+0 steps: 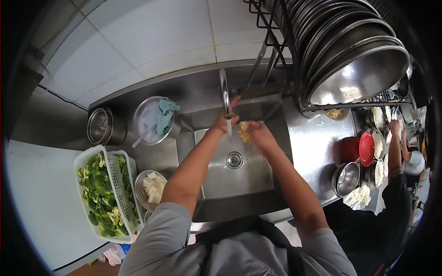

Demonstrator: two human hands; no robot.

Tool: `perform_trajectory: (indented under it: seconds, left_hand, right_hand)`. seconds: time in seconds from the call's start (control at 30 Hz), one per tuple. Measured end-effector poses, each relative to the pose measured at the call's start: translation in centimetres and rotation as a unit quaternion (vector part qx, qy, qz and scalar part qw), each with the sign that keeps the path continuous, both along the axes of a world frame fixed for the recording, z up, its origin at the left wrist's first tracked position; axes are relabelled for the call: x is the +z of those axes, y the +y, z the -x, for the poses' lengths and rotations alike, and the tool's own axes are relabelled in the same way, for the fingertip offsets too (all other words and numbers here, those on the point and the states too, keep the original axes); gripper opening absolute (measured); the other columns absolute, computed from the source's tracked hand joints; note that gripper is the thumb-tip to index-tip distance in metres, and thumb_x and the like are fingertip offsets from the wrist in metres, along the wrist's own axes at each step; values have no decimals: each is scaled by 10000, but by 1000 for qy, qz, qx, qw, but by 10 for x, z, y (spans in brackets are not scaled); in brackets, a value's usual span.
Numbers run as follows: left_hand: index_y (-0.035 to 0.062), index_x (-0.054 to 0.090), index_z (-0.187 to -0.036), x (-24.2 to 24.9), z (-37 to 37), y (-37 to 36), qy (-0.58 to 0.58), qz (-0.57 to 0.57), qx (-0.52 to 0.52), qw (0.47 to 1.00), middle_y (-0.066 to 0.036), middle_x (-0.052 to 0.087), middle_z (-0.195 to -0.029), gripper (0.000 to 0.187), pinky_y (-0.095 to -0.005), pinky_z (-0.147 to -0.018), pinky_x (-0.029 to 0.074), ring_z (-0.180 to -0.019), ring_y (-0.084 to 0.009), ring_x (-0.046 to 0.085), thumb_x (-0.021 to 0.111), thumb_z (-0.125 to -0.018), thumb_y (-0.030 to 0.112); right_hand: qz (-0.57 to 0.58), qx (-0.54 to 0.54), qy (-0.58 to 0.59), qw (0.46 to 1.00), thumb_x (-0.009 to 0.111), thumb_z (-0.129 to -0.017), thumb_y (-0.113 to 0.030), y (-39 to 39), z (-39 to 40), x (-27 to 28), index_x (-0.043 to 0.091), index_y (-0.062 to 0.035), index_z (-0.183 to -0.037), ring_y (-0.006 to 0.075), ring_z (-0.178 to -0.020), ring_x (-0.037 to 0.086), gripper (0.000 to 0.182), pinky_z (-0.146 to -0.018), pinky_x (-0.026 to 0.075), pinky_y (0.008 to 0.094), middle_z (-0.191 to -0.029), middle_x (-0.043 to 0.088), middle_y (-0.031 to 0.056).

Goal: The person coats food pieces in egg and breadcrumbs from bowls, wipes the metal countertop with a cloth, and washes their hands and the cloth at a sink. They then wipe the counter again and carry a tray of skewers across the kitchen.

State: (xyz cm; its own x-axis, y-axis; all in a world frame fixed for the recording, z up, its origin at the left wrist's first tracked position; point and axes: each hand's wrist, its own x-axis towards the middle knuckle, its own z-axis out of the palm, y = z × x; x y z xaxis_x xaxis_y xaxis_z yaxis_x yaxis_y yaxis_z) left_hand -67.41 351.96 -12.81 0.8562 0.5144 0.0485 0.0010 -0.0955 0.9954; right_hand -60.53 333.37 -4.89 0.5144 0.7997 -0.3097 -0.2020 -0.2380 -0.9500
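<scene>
Over the steel sink, water runs from the curved tap. My left hand is right behind the spout and the stream, which partly hide it; its visible fingers are stretched out toward the tap's base, apart, with nothing seen in them. To the right of the stream, my right hand is closed on a lumpy yellowish clump, whose kind I cannot make out. The clump hangs above the basin, and the round drain lies below.
Left stand a pot with a blue-green cloth, a white basket of broccoli and a bowl of white chunks. Stacked steel bowls fill the rack above right. A red container and a co-worker's arm are at right.
</scene>
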Motion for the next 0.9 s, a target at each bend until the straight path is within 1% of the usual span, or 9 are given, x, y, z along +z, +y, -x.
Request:
perform_trajectory:
  seconds: [0.1,0.17,0.23,0.3,0.37,0.47,0.57,0.67,0.9]
  left_hand:
    - [102,572,-1322,22,23,-3,43,198,85,976,-59,626,-1150,422,-265,-622,488,-718,-127,596,603,-906,165]
    - [130,617,-1265,37,47,-20,52,326,155,931,-47,647,-1139,330,-258,-589,497,-758,-112,631,532,-1030,345]
    - [135,617,-1257,63,68,-61,14,420,182,889,-50,661,-1128,369,-245,-604,500,-792,-104,642,541,-1019,407]
    - [129,592,-1286,68,79,-101,-8,501,190,844,-62,657,-1160,415,-281,-694,519,-905,-134,646,553,-1013,439]
    - [116,555,-1338,59,80,-124,-5,562,183,806,-78,639,-1220,460,-345,-820,546,-1051,-185,643,573,-1007,435]
    - [113,551,-1359,9,65,-120,7,619,190,762,-87,633,-1253,482,-374,-875,558,-1113,-209,642,624,-983,406]
    - [112,568,-1351,2,52,-107,64,541,173,821,-94,640,-1261,455,-374,-859,557,-1100,-225,656,662,-959,323]
    - [56,624,-1230,4,32,-105,49,363,255,895,-77,684,-1094,393,-325,-805,546,-989,-182,669,739,-907,248]
    - [45,686,-1074,22,8,-87,119,228,240,936,-79,706,-1018,339,-358,-754,539,-890,-191,683,750,-875,311]
  right_hand:
    - [3,122,-241,963,556,-941,-66,30,-7,-67,658,-9,-1132,163,-851,671,224,-721,515,304,-971,690,57]
    - [44,148,-264,952,558,-954,-97,53,14,-54,663,-32,-1096,175,-836,668,189,-714,513,311,-944,686,61]
    - [117,156,-258,946,542,-974,-142,70,36,-21,665,-56,-1053,194,-808,665,170,-708,516,318,-921,682,69]
    - [140,109,-158,971,537,-987,-214,81,38,-40,658,-48,-1026,229,-780,665,210,-693,528,354,-898,686,97]
    - [99,17,28,995,550,-987,-308,85,22,-129,645,-8,-1017,278,-759,670,315,-669,550,420,-871,698,143]
    - [-69,-71,452,886,470,-1013,-310,61,31,-122,619,-2,-1070,324,-816,657,347,-734,551,451,-960,686,179]
    - [-88,-242,497,829,388,-1033,-324,56,51,-48,587,9,-1107,366,-922,642,395,-838,542,489,-1062,659,223]
    - [-149,-142,502,840,320,-1051,-365,46,41,-18,558,33,-1161,394,-1068,609,476,-977,490,510,-1162,629,232]
    - [-154,-156,468,856,288,-1077,-353,42,23,-10,541,36,-1260,399,-1169,580,499,-1060,437,511,-1254,612,226]
